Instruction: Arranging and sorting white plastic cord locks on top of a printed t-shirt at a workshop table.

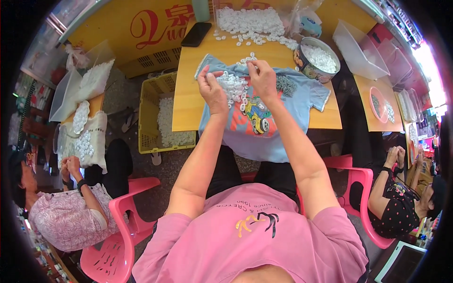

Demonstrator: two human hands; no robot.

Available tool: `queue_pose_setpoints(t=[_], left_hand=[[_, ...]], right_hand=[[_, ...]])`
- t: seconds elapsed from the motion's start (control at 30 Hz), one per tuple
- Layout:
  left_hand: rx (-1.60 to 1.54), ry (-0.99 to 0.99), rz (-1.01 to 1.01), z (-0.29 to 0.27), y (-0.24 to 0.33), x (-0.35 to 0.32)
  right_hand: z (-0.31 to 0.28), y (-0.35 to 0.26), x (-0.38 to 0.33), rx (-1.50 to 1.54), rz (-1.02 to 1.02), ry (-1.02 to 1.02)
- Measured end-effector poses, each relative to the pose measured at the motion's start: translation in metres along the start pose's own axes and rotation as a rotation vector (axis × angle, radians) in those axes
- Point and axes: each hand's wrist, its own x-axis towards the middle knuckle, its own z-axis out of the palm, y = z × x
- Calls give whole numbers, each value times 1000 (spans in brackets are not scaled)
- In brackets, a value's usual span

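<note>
A light blue T-shirt [283, 113] with a cartoon print lies over the near edge of the wooden table and down toward my lap. On it sits a heap of small white oval plastic pieces [232, 86], and to the right a small pile of grey metal bits [286, 86]. My left hand [213, 93] is at the left side of the white heap, thumb and fingers apart and half curled. Beyond the heap's right side my right hand [263, 80] is closed in a pinch; its fingertips hide whatever is between them.
Farther back are a black phone [196, 34], a large spread of white pieces [250, 22] and a round tin [317, 59] of them. A yellow crate [153, 101] stands on the floor at left. People sit on both sides, one in a pink chair [125, 226].
</note>
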Motion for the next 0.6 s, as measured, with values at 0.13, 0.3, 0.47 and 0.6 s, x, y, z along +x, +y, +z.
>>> queue_pose_setpoints(t=[0.13, 0.3, 0.47, 0.6], left_hand=[[-39, 2, 17, -6, -2, 1], [22, 1, 42, -7, 6, 7], [512, -325, 322, -3, -4, 60], [997, -742, 605, -6, -20, 98]], right_hand=[[-1, -4, 17, -304, -150, -191], [-8, 3, 26, -525, -285, -468], [-6, -1, 34, -420, -567, -489], [-13, 30, 71, -96, -135, -612]])
